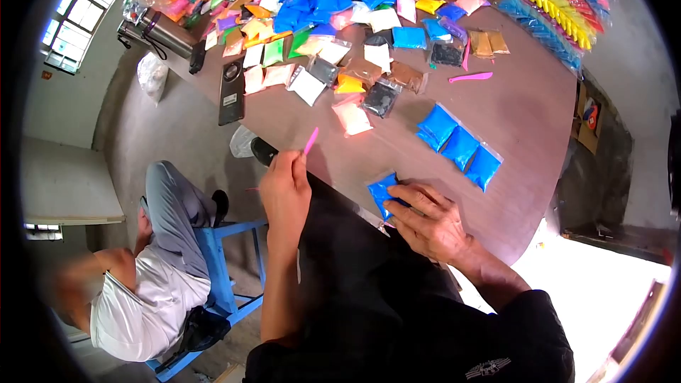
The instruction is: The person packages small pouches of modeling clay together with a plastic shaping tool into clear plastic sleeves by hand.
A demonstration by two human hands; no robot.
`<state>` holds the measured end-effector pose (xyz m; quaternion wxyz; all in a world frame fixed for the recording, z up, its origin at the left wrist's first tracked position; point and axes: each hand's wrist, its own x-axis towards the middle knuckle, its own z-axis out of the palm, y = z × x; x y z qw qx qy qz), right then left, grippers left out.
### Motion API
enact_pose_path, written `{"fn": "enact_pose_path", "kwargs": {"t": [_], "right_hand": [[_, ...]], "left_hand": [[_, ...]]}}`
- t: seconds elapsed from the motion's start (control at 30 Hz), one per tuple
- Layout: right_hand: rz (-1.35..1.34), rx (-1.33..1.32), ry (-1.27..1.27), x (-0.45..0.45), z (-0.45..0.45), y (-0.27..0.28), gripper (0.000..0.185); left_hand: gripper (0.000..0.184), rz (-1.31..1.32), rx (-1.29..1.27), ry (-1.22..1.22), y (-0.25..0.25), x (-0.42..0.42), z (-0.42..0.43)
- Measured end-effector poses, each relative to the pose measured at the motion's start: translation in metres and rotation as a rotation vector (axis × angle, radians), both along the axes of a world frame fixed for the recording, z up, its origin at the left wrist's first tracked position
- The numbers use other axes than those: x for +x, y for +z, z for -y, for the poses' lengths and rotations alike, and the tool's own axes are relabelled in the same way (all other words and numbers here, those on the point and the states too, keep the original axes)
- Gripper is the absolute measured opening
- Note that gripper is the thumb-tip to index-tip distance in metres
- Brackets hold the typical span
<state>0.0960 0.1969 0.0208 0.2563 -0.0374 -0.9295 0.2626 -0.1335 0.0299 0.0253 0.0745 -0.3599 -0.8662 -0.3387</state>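
Note:
In my left hand (285, 188), the closed fingers pinch a small pink plastic modelling tool (311, 141), its blade pointing up. My right hand (429, 223) is at the table's near edge, its fingers closed on a blue packet (381, 191) of what looks like modelling clay. Further right on the table lie three joined blue packets (460, 147) in clear film. A second pink tool (471, 77) rests beyond them. Between the hands and the pile are a salmon packet (352, 115) and a black packet (381, 98).
A large heap of coloured packets (319, 3) covers the table's (525, 106) far side. Bundled coloured tools (553, 7) sit at the far right. A phone (231, 92) and a steel flask (169, 34) lie along the left edge. Another person (152, 298) sits on a blue chair (218, 262) at left.

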Motion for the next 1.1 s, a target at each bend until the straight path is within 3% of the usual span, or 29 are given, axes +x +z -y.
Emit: {"fn": "enact_pose_path", "kwargs": {"t": [0.1,0.13,0.23,0.43,0.73,0.93,1.1], "right_hand": [[0.01,0.008,0.008,0.0,0.001,0.001,0.035],[0.008,0.02,0.01,-0.001,0.001,0.001,0.035],[-0.005,0.036,0.016,-0.001,0.002,0.005,0.034],[0.003,0.022,0.032,0.001,0.004,0.003,0.034],[-0.074,0.004,0.032,0.001,0.004,-0.007,0.033],[-0.086,-0.009,0.009,0.001,0.007,-0.006,0.03],[-0.114,-0.021,0.018,0.0,0.004,-0.007,0.03]], "left_hand": [[0.011,0.492,0.142,-0.169,0.023,0.039,0.011],[0.013,0.543,0.084,-0.214,0.026,0.054,0.01],[0.01,0.288,0.088,-0.304,0.007,0.085,-0.003],[0.008,0.187,-0.002,-0.246,0.003,0.074,-0.01],[0.007,0.27,0.099,-0.201,0.022,0.08,-0.015],[0.004,0.138,-0.139,-0.306,0.017,0.074,-0.036],[0.005,0.061,-0.166,-0.299,0.009,0.057,-0.043]]}}
